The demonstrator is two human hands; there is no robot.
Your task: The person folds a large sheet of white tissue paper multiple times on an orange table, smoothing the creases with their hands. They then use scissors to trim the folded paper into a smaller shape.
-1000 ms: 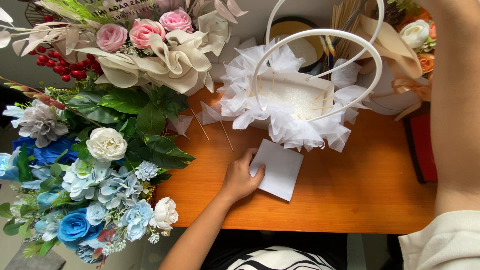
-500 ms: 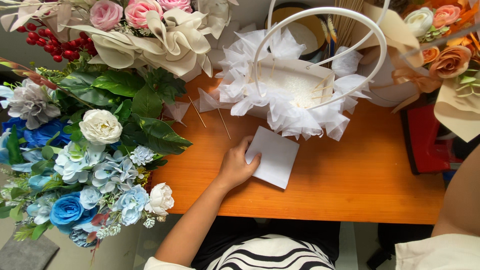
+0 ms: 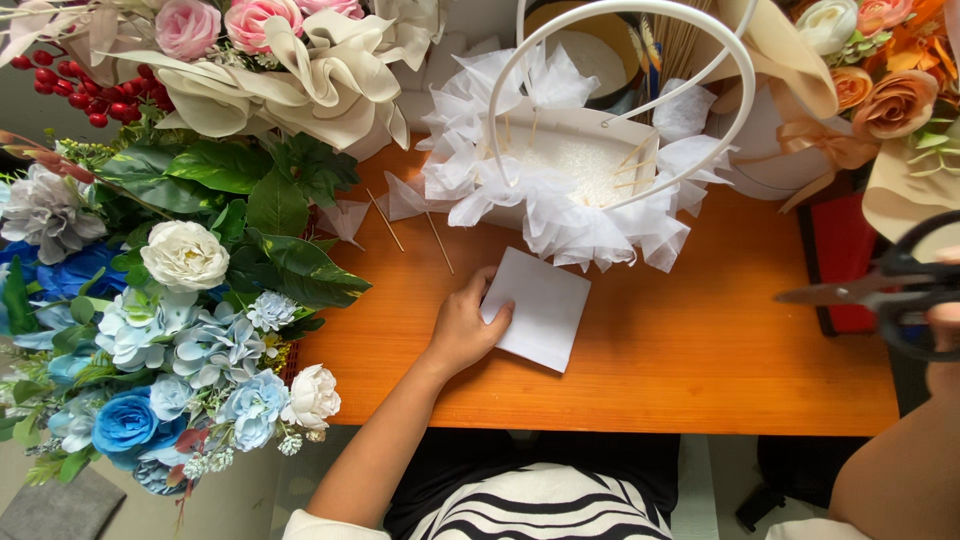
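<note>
While flat on the table [image 3: 700, 370], white paper [image 3: 545, 310] under left grip [image 3: 465, 330].

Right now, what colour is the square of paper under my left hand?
White; the paper square lies on the orange table under the left hand, best seen in the head view.

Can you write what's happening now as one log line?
left hand: pressing white square tissue sheet | right hand: holding black scissors | orange wooden table
</note>
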